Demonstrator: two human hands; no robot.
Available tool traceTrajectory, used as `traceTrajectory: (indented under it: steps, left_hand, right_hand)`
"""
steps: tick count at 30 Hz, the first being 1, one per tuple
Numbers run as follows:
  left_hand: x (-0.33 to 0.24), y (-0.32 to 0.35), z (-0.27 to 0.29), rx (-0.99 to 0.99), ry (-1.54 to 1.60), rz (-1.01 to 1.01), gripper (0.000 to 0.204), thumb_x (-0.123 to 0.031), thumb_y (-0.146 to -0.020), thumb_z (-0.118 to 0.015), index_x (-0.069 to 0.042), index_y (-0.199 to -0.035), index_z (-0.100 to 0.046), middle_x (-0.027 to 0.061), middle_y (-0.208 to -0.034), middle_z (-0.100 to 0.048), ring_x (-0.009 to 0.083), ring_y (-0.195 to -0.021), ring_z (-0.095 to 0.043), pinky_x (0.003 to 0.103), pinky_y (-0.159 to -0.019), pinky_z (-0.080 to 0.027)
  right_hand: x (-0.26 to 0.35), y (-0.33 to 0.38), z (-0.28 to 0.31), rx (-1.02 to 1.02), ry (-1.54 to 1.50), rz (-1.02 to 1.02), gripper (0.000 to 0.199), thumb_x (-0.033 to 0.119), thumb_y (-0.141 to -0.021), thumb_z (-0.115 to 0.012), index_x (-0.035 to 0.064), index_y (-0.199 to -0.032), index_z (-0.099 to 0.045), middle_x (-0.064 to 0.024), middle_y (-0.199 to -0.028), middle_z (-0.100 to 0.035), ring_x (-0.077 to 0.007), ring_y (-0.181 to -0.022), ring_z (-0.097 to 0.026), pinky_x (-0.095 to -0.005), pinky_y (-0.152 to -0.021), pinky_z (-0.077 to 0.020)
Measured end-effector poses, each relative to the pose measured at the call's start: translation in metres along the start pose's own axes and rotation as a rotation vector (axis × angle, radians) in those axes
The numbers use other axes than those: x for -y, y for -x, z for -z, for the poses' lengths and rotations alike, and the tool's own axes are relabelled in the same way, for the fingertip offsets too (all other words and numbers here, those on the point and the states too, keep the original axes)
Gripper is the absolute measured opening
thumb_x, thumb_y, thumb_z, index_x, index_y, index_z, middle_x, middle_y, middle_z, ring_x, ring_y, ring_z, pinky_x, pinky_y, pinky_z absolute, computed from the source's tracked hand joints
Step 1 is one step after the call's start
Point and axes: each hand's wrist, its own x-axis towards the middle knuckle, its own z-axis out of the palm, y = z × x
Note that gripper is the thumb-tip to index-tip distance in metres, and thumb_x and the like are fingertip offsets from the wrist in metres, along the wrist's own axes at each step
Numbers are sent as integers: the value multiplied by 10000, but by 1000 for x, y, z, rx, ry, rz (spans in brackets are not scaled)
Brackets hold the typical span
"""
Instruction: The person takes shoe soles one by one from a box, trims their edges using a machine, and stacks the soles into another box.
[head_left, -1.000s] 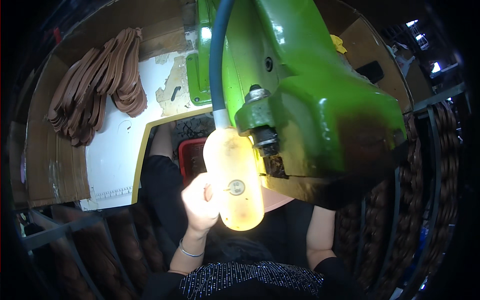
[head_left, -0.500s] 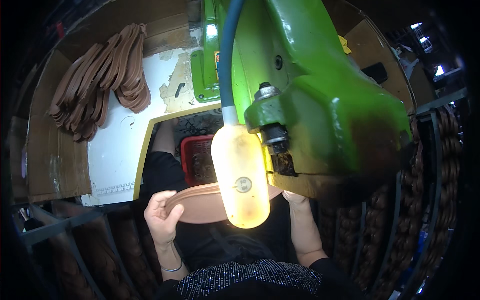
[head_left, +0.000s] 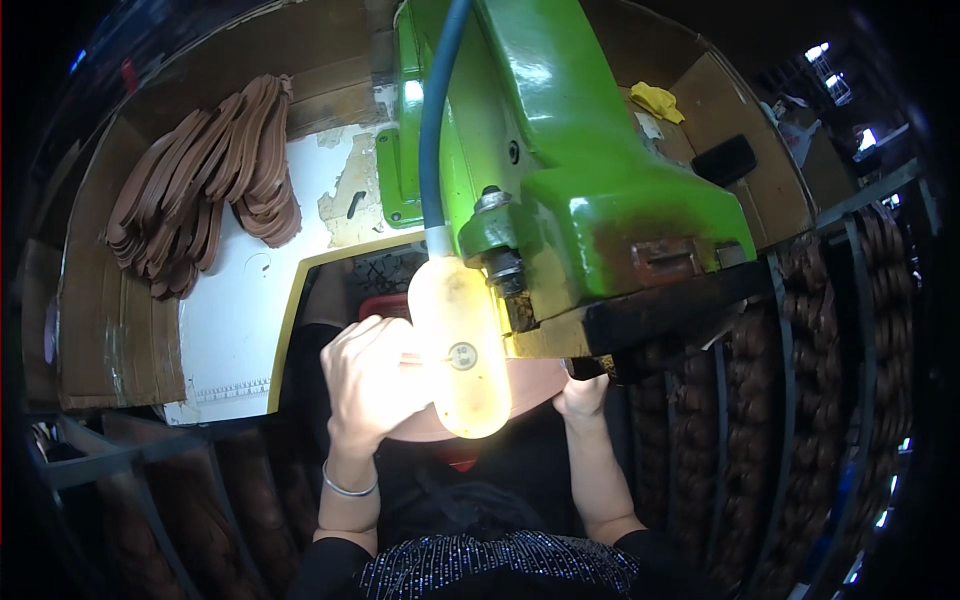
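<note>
A flat brown shoe sole (head_left: 535, 385) is held under the head of a big green machine (head_left: 590, 200). My left hand (head_left: 370, 385) grips the sole's left end with curled fingers. My right hand (head_left: 583, 395) holds its right end, partly hidden beneath the machine's dark lower edge. A lit yellowish lamp (head_left: 462, 345) on a blue hose (head_left: 432, 130) hangs in front and covers the sole's middle.
A pile of brown soles (head_left: 200, 185) lies on the white worktop (head_left: 225, 320) at the left. Cardboard (head_left: 95, 310) lines the table's edges. Racks with stacked brown soles (head_left: 810, 380) stand on the right and lower left. A red crate (head_left: 385, 305) sits below the table cutout.
My left hand has moved up and right along the sole, closer to the lamp and machine head. The sole now sits higher, mostly hidden behind the lamp.
</note>
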Motion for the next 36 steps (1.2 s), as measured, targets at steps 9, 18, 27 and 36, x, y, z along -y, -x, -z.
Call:
traceTrajectory:
  steps: [9,18,27,36]
  left_hand:
    - [2,70,16,76,-69,389,400,-238,-500,-848,-35,-567,-509,92,-522,-495,229,-453,-498,313,-437,-391]
    - [-34,92,-45,167,467,518,305,-61,-722,-720,38,-978,-587,135,-879,-637,216,-803,-634,300,-716,-491]
    - [-27,73,-83,185,738,534,394,67,-798,-614,46,-1162,-466,95,-1048,-587,140,-944,-579,235,-815,-466]
    - [-32,92,-78,-279,735,607,328,-62,-807,-595,53,-1101,-505,110,-1047,-557,173,-969,-543,286,-871,-413]
  right_hand:
    - [-3,7,-33,268,473,241,181,24,-735,-632,-18,-899,-569,-71,-868,-594,-157,-792,-556,-298,-752,-444]
    - [15,0,-43,314,464,284,235,49,-679,-736,-7,-859,-595,-79,-785,-625,-159,-763,-598,-294,-729,-480]
    - [34,26,-38,103,447,272,257,82,-799,-680,-49,-1005,-598,-93,-900,-664,-111,-828,-608,-244,-742,-473]
    - [31,12,-49,434,621,297,189,72,-745,-710,-18,-891,-630,-106,-754,-648,-184,-642,-635,-283,-579,-488]
